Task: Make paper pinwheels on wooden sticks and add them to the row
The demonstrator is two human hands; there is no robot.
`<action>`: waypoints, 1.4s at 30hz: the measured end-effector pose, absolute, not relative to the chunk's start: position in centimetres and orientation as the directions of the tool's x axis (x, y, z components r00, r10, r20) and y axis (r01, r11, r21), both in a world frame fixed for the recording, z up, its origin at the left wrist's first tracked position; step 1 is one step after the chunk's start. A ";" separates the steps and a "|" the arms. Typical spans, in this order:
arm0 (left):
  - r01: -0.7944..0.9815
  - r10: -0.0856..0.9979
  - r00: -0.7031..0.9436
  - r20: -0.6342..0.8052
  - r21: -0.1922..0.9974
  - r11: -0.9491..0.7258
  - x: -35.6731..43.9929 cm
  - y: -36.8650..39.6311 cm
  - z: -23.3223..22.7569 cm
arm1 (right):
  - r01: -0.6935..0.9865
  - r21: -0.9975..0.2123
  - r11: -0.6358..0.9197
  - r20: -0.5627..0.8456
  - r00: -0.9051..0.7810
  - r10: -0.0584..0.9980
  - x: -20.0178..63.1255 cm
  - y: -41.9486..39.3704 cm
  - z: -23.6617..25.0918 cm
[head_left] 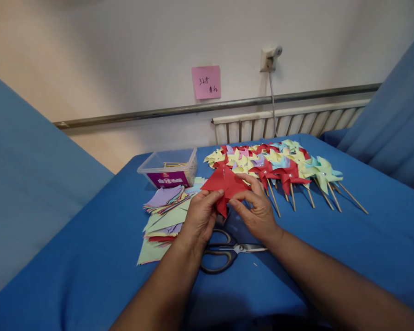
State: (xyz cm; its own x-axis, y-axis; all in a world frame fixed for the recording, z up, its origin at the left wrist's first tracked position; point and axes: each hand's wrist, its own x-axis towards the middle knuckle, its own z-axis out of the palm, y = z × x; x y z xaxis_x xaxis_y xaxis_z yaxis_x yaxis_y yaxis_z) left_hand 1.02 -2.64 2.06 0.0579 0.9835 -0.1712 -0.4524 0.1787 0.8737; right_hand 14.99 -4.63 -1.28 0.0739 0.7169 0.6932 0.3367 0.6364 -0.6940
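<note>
Head view: red paper point(224, 183) pinched between left hand point(200, 216) and right hand point(257, 211), above blue table point(331, 248). Underneath, scissors point(224, 253); left, stacked paper sheets point(163, 214), clear box point(169, 168); right, finished pinwheels point(279, 165). Behind, pale wall, pink note point(206, 82), radiator point(290, 120).

Red paper square point(224, 184), partly folded, held above the blue table, near scissors.

Red paper point(224, 183), blue tablecloth point(331, 239), pinwheels point(276, 163) in red, yellow, green and lilac, black-handled scissors point(224, 252), pink note point(206, 82), purple-labelled clear box point(169, 166)
</note>
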 end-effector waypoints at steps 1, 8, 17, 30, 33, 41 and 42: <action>-0.440 0.984 0.063 -0.168 0.880 0.179 1.1 -2.7 2.1 | 0.327 -0.705 0.630 0.685 0.082 0.724 15.0 -4.6 -1.3; -0.356 0.986 0.053 -0.159 0.919 0.168 1.5 -2.9 1.8 | 0.310 -0.780 0.543 0.604 0.144 0.784 15.4 -3.9 -1.4; -0.303 0.980 0.041 -0.195 0.932 0.198 1.5 -2.7 1.4 | 0.296 -0.801 0.520 0.578 0.160 0.800 15.4 -3.7 -1.3; -0.298 0.981 0.032 -0.194 0.934 0.194 1.6 -3.0 1.7 | 0.285 -0.807 0.517 0.574 0.171 0.801 15.1 -3.7 -1.5; -0.294 0.979 0.037 -0.199 0.934 0.201 1.6 -3.0 1.7 | 0.278 -0.813 0.512 0.567 0.172 0.806 15.1 -3.7 -1.5; -0.284 0.981 0.026 -0.192 0.940 0.192 1.7 -3.0 1.6 | 0.267 -0.822 0.503 0.553 0.165 0.817 15.0 -3.9 -1.4; -0.272 0.982 0.024 -0.186 0.944 0.185 1.6 -2.9 1.6 | 0.257 -0.825 0.504 0.550 0.162 0.819 15.0 -3.9 -1.4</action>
State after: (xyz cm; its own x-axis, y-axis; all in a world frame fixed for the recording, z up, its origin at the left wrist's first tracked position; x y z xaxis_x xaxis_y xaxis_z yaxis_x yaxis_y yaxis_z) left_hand 1.63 -2.93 1.57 0.0238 0.9823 -0.1859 -0.2723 0.1853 0.9442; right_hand 14.95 -3.87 -1.39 0.1624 0.8189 0.5505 0.2569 0.5035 -0.8249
